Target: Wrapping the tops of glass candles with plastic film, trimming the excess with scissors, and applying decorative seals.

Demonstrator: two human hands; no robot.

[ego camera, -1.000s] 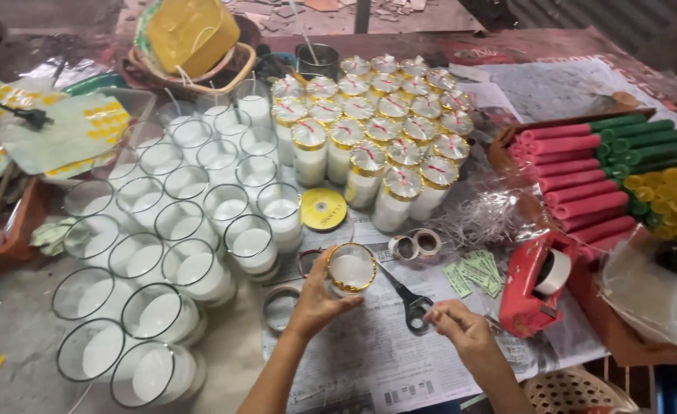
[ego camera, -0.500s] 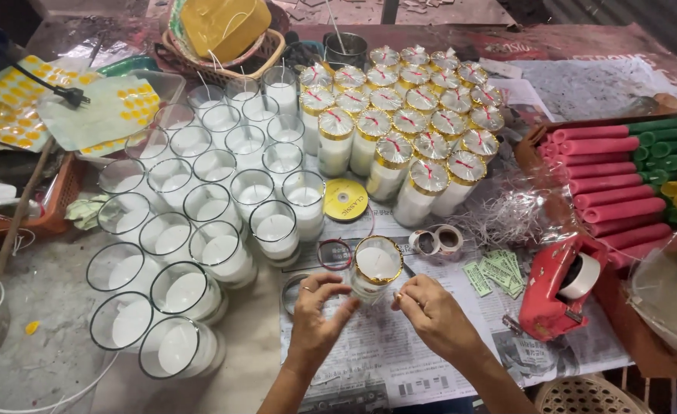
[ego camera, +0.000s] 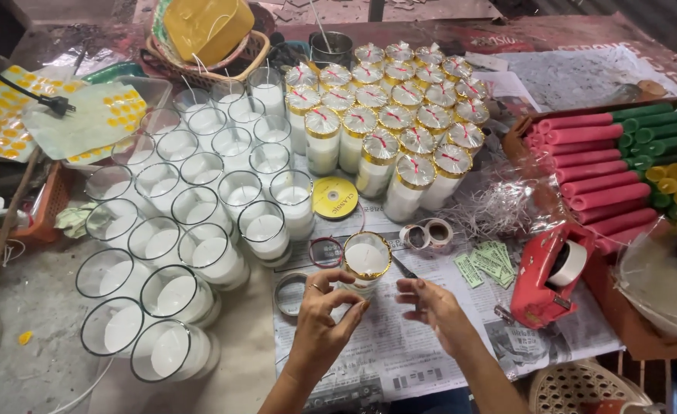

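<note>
Right hand [ego camera: 432,305] has backed off the gold-rimmed candle [ego camera: 366,263] since a moment ago, fingers now loosely apart just right of it, holding nothing. Left hand [ego camera: 324,307] stays curled round the glass's base, on newspaper [ego camera: 399,353]. Scissors [ego camera: 403,267] poke out just past the right fingertips.

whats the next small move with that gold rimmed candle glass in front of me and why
Probably steady the candle glass with the left hand and press the gold band flat around its rim with the right hand. Both hands sit at the glass's sides, and it has no foil cap, unlike the capped candles behind it. The scissors lie partly hidden beside it.
</note>
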